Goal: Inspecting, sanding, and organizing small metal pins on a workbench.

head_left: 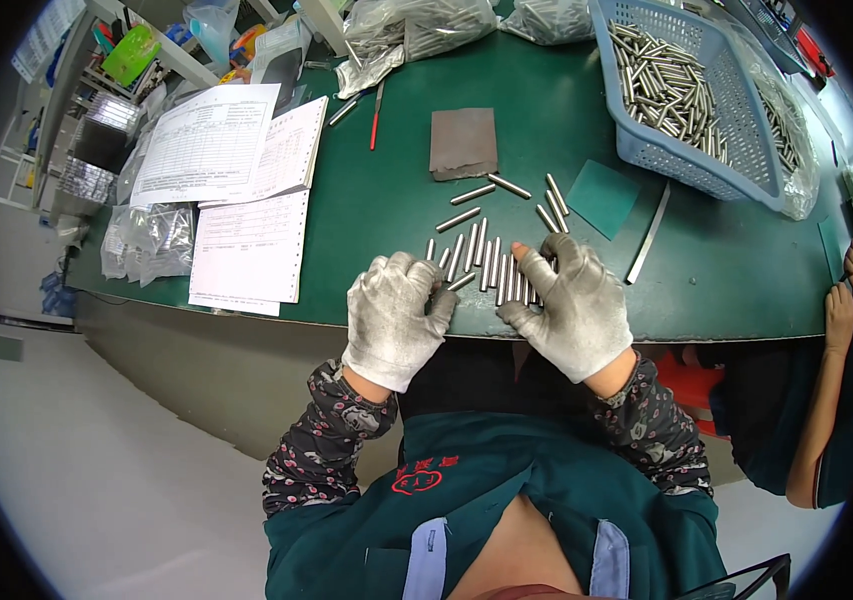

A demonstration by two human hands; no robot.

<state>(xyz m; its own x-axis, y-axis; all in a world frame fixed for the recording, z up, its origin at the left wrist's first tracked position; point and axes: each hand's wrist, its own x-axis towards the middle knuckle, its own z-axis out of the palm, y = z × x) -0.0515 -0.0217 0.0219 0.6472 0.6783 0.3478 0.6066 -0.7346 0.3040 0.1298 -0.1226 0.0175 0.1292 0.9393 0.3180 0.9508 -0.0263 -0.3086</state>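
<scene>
Both hands work at the near edge of a green table, in grey-white gloves. The left hand lies palm down, fingers curled loosely over the left end of a row of short metal pins; whether it grips any pin cannot be told. The right hand lies flat and spread over the right end of the row, one bare fingertip showing through the glove, pressing on the pins without closing round them. The pins lie side by side, mostly upright to the table edge, between and under the two hands. A few loose pins are scattered just beyond (at odd angles). Farther back sits a grey pad, and to the right a blue basket full of the same pins. Papers lie at the left. Another person's arm shows at the far right.
</scene>
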